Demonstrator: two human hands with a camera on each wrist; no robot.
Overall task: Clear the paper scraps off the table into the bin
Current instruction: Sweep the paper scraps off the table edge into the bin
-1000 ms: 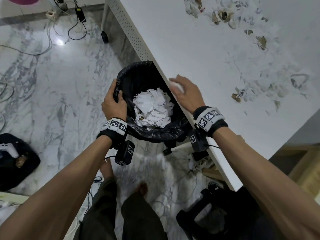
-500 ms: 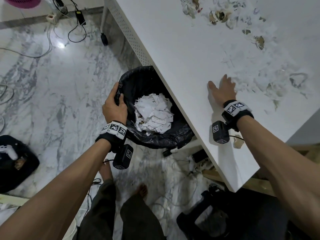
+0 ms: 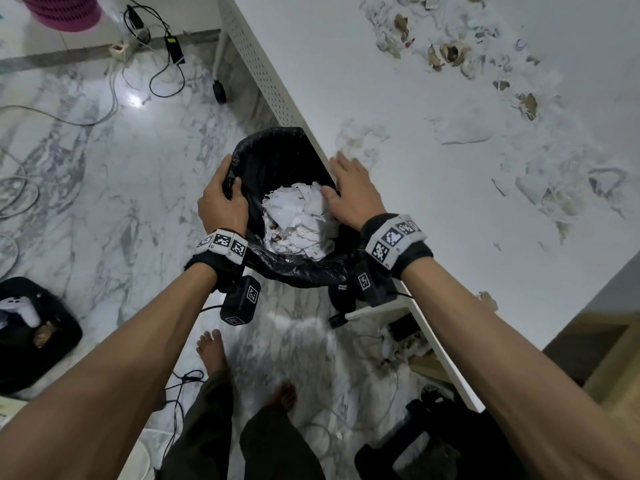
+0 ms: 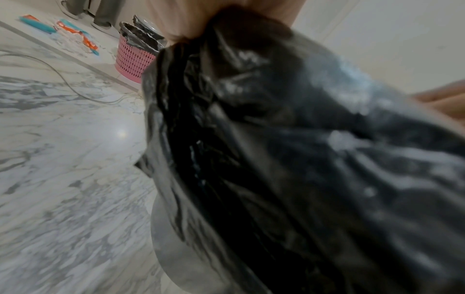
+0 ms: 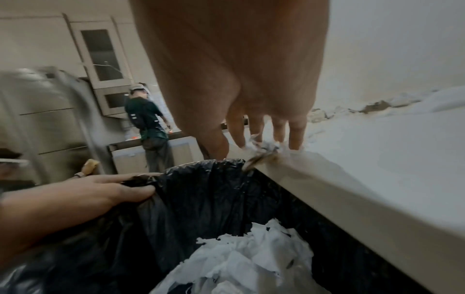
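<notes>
A bin with a black liner (image 3: pixel 273 157) (image 5: pixel 214 199) is held up against the white table's (image 3: pixel 398 98) left edge. It holds a heap of white paper scraps (image 3: pixel 298 220) (image 5: pixel 254 258). My left hand (image 3: pixel 223 199) (image 5: pixel 105 191) grips the liner at the bin's left rim. My right hand (image 3: pixel 349 188) (image 5: pixel 261 127) lies flat with straight fingers at the table edge, pushing a few scraps (image 5: pixel 264 148) over the lip above the bin. More white and brown scraps (image 3: pixel 540 188) are strewn over the table to the right and far end (image 3: pixel 450 53).
Marble floor (image 3: pixel 104 188) with cables (image 3: pixel 162 71) and a power adapter on the left. A pink basket (image 3: pixel 59 12) (image 4: pixel 133 59) stands far left. A black bag (image 3: pixel 31 327) lies on the floor. My bare feet (image 3: pixel 211 351) are below the bin. Another person (image 5: pixel 148 127) stands far off.
My right hand swept from the middle of the table back left to the edge over the bin, dragging scraps with it. The left hand kept its grip on the bin.
</notes>
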